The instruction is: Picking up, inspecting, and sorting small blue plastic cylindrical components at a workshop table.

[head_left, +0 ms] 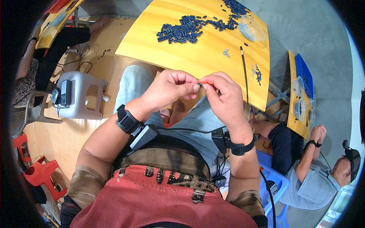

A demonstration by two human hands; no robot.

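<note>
My left hand and my right hand meet above my lap, just off the near edge of the yellow table. Thumb and fingertips of each are pinched on a tiny dark piece; the fingers mostly cover it, so its exact kind cannot be made out. Across the tabletop lies a heap of short black cylindrical pieces, trailing off to a second heap at the far edge. Small silvery bits lie beyond my right hand, with a few small dark pieces further right.
A clear bowl holding small pale pieces stands at the table's far right. A thin black rod lies near the right edge. A grey stool is at left. On the right a person sits by another yellow table with a blue tray.
</note>
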